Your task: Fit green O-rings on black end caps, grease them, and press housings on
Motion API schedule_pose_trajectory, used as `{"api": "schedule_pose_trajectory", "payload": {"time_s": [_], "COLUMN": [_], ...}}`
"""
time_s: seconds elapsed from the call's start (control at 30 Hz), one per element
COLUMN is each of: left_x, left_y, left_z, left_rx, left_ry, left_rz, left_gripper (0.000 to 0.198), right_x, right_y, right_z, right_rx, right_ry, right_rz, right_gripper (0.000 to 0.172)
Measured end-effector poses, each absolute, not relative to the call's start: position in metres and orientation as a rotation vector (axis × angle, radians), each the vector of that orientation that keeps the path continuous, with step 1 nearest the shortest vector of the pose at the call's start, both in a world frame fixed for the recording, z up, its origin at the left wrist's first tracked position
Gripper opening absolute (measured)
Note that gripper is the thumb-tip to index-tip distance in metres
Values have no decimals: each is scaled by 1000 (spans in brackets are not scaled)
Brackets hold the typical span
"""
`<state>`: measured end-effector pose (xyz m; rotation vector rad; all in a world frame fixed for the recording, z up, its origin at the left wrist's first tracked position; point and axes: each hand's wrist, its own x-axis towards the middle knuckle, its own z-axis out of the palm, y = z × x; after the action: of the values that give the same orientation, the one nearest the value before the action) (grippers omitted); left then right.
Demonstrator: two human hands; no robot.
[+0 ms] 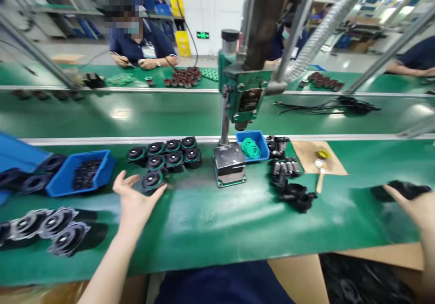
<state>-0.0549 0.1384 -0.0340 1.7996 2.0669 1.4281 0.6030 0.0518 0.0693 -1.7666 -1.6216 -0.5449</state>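
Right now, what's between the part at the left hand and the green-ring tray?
In the head view, the metal block stands between part and tray.

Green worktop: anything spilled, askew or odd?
Nothing looks spilled. The brush-like tool pokes past the cardboard, and the black parts right of the press base lie at mixed angles, unlike the rows by the left hand.

Between the left thumb [159,193] and fingers [123,180] sits a round part [152,180], others [174,158] behind it. A bin [108,170] of small pieces [86,175] stands left of those fingers. The right thumb [397,194] touches another part [408,189]; left of it lie a brush [320,179] and press base [231,180].
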Motion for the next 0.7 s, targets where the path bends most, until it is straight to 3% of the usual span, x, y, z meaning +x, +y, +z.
{"api": "schedule_pose_trajectory", "payload": {"time_s": [0.13, 0.2, 0.3, 0.4, 0.47, 0.57, 0.7], "left_x": [-38, -25, -1, 30, 52, 78, 95], "left_y": [132, 121, 99, 81, 76, 79, 84], "left_z": [-30, -29, -35, -44, -47, -49, -55], "left_rx": [1595, 1534, 1563, 1706, 1798, 1900, 1964], "left_ry": [2010, 2039, 1901, 1618, 1435, 1246, 1154], "left_rz": [1335, 1316, 1270, 1097, 960, 845, 849], "left_gripper": [88, 87, 88, 83, 77, 77, 79], "right_x": [611, 570, 483, 427, 419, 421, 388], "right_y": [43, 42, 46, 50, 50, 45, 35], "right_z": [68, 64, 39, 10, 4, 15, 14], "right_rx": [-2052, -2019, -1722, -1693, -1717, -1657, -1632], "right_ry": [-1300, -1531, -2186, -2455, -2488, -2302, -1816], "right_rz": [-969, -822, -309, -259, -317, -304, 274], "right_gripper": [57, 44, 29, 21, 10, 13, 25]}}
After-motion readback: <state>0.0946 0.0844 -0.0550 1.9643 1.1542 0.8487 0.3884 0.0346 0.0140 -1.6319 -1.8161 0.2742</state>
